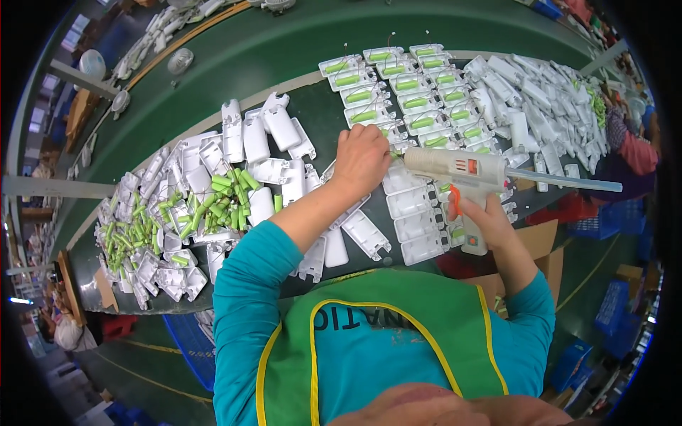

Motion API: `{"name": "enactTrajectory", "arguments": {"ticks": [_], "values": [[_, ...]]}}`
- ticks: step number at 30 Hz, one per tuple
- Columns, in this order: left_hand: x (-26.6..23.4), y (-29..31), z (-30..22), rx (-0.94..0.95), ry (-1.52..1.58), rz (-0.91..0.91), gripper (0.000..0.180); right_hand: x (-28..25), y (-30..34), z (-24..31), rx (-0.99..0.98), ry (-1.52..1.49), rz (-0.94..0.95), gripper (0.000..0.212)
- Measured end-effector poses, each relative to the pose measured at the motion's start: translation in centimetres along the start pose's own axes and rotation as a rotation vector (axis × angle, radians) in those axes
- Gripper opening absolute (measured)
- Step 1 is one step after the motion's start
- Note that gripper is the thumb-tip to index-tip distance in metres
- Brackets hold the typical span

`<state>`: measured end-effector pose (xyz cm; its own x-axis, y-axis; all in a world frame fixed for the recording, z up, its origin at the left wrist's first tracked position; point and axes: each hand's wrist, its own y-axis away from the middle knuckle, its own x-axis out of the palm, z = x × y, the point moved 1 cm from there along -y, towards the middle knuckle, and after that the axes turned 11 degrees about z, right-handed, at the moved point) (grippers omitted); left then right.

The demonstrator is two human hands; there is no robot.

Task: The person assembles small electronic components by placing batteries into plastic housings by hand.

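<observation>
My right hand (484, 216) grips a white hot glue gun (462, 167) with an orange trigger, and a long translucent glue stick (568, 179) juts out of its back. The gun's nozzle points left, close to my left hand (361, 157). That hand is curled over the rows, its fingertips bent down at a white plastic shell; what they pinch is hidden. Beyond it, several white shells (423, 99) stand in columns, each with a green cylindrical battery (421, 122) and thin wires. Nearer me, a column of shells (414, 227) shows no batteries.
Left on the dark table (316, 106) lie heaped white shells (192, 153) and a pile of green batteries (227, 195). More white parts (547, 106) are heaped at the right. Behind runs a green conveyor belt (298, 42). A cardboard box (543, 245) stands by my right arm.
</observation>
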<state>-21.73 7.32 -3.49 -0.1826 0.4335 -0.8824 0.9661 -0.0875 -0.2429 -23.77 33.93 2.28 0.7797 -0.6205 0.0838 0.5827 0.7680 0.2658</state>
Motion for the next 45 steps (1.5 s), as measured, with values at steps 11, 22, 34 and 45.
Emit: {"name": "enactTrajectory", "arguments": {"ticks": [11, 22, 34, 45], "values": [[-5.0, 2.0, -0.2, -0.008, -0.009, 0.059, 0.024, 0.5, 0.7, 0.3, 0.016, -0.101, 0.012, 0.04], [-14.6, 12.7, 6.2, -0.153, -0.218, 0.333, 0.011, -0.8, 1.3, 0.9, -0.224, -0.165, -0.039, 0.06], [-13.2, 13.3, 6.9, -0.202, -0.299, 0.502, 0.018, 2.3, 3.2, 0.8, -0.093, -0.07, 0.024, 0.051], [-16.2, 11.6, 6.0, -0.35, 0.863, 0.253, 0.017, 2.0, 3.5, -0.7, 0.044, 0.018, 0.054, 0.038]]}}
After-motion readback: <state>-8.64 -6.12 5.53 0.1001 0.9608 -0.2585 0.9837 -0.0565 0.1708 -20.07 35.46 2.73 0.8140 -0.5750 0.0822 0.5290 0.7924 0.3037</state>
